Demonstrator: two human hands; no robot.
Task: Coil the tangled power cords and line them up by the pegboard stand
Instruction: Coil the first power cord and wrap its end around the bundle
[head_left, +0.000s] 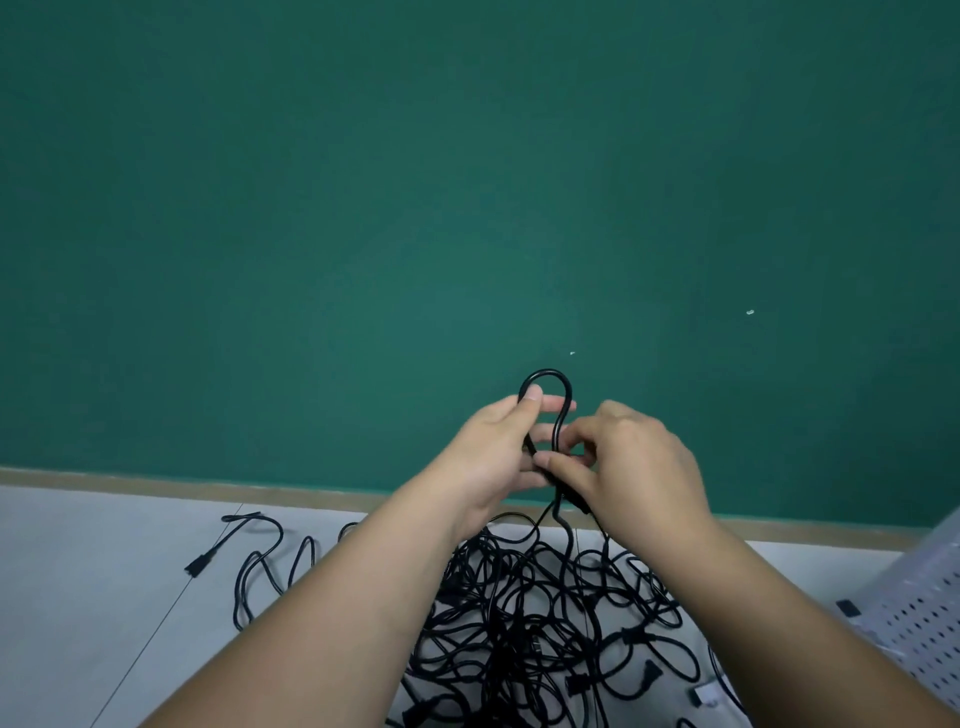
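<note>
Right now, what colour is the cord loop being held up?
The cord loop is black, seen best in the head view against the green wall.

A dark green wall (363, 208) fills most of the view, plain and matte. It looks brightest around its lower middle and darkens toward the upper corners and the side edges. The light on it is soft and even. Two small white specks mark the wall, one speck (749, 312) to the right and a second speck (572, 353) lower and nearer the middle. Along the foot of the wall runs a narrow tan baseboard (156, 486), its colour slightly uneven. Below it lies a pale grey floor (93, 597), smooth and dull. A thin dark seam (143, 649) crosses the floor, running diagonally from the baseboard toward the lower left.
</note>
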